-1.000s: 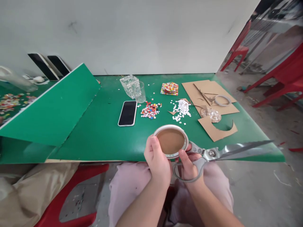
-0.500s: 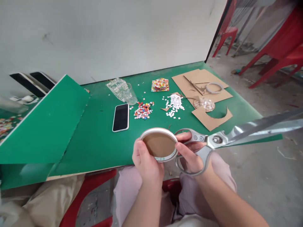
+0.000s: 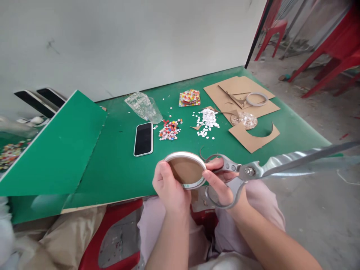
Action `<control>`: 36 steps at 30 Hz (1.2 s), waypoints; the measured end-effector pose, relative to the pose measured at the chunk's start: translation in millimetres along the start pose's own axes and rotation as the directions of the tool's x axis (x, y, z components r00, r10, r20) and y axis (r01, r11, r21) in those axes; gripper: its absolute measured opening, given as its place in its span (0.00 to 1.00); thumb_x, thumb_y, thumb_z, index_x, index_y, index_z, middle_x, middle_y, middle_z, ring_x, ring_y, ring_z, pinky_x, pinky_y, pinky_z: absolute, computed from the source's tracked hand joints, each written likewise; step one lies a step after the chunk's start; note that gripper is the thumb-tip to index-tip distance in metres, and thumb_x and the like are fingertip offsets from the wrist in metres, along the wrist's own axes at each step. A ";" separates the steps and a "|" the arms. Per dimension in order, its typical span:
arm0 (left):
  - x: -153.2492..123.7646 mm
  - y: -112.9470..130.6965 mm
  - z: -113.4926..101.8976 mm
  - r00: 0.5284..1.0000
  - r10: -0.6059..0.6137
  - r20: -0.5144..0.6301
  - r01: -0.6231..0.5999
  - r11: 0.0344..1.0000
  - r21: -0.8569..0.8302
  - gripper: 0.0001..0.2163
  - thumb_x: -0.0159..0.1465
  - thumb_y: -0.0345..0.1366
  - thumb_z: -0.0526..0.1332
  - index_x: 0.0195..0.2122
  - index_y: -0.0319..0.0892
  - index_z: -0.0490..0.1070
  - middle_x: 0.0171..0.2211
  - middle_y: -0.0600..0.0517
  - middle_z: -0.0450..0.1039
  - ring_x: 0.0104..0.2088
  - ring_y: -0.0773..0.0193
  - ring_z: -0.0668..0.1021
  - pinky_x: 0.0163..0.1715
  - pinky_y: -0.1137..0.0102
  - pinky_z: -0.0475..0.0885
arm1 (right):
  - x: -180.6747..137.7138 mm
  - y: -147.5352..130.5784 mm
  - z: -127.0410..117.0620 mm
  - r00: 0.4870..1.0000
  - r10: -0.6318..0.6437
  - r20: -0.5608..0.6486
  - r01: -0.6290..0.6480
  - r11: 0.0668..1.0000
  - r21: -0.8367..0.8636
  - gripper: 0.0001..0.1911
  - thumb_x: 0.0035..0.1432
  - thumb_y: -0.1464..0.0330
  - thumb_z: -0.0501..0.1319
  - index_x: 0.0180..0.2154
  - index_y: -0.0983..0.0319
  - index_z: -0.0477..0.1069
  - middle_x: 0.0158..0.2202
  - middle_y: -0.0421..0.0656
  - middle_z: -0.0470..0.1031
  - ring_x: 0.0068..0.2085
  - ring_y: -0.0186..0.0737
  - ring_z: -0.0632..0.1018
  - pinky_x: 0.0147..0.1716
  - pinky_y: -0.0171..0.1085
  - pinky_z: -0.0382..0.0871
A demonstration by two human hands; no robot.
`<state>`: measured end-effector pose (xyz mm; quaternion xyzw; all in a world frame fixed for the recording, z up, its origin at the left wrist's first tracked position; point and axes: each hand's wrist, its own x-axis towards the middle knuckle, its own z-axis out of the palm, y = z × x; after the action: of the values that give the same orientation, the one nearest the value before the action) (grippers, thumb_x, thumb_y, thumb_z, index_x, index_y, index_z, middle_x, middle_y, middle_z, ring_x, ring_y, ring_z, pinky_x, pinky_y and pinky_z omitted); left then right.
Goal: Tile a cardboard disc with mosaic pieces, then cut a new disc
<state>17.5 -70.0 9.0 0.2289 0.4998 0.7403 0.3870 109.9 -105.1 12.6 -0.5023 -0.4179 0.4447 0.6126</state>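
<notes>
Between my hands is a white ring (image 3: 184, 154) with green print on its inner wall. A brown cardboard disc (image 3: 185, 170) fills its opening. My left hand (image 3: 171, 185) is closed round the ring's left side, thumb on the rim. My right hand (image 3: 222, 183) has its fingers through the handles of large metal scissors (image 3: 249, 171), and its fingertips also press the ring's right edge. The scissor blades point right, past the table edge, apart from the ring. A thin curved cardboard sliver (image 3: 203, 152) lies just beyond the ring.
On the green table (image 3: 118, 168) are a phone (image 3: 143, 138), coloured mosaic pieces (image 3: 169, 130), white pieces (image 3: 208, 119), a clear plastic cup (image 3: 154, 111) and a patterned stack (image 3: 189, 97). Cardboard sheets (image 3: 222, 90), a cut-out cardboard piece (image 3: 253, 138) and another ring (image 3: 257, 99) lie right.
Both hands, the ring and the scissors have shifted slightly left in the view. The ring's tilt differs a little, and less of its green print shows. My grips are the same.
</notes>
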 end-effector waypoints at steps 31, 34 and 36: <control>15.8 15.6 -19.8 0.993 0.050 0.108 -0.069 0.981 0.183 0.15 0.51 0.47 0.65 0.21 0.39 0.70 0.18 0.57 0.63 0.20 0.74 0.65 0.18 0.79 0.60 | 0.5 24.1 -26.4 0.936 0.081 0.342 -0.056 0.995 -0.083 0.20 0.51 0.52 0.59 0.40 0.58 0.66 0.30 0.41 0.67 0.30 0.37 0.70 0.28 0.35 0.66; 20.5 17.5 -22.8 0.996 0.002 0.085 -0.011 0.994 0.112 0.15 0.52 0.47 0.64 0.22 0.39 0.70 0.18 0.57 0.63 0.19 0.74 0.66 0.18 0.80 0.61 | -4.2 19.1 -35.9 0.874 0.153 0.461 -0.068 0.978 -0.195 0.31 0.46 0.44 0.58 0.43 0.59 0.63 0.31 0.40 0.63 0.30 0.36 0.66 0.27 0.34 0.64; 21.7 20.3 -24.6 0.996 -0.009 0.088 0.002 0.996 0.087 0.16 0.52 0.48 0.64 0.22 0.39 0.70 0.19 0.57 0.64 0.20 0.74 0.67 0.18 0.80 0.62 | -6.7 13.9 -38.1 0.832 0.210 0.513 -0.051 0.950 -0.307 0.30 0.46 0.45 0.59 0.41 0.60 0.62 0.32 0.40 0.64 0.31 0.36 0.66 0.29 0.33 0.65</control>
<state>-20.3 -70.6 16.9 0.2763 0.5145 0.7061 0.4005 143.0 -119.5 -7.2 -0.4659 -0.5964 0.5453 0.3604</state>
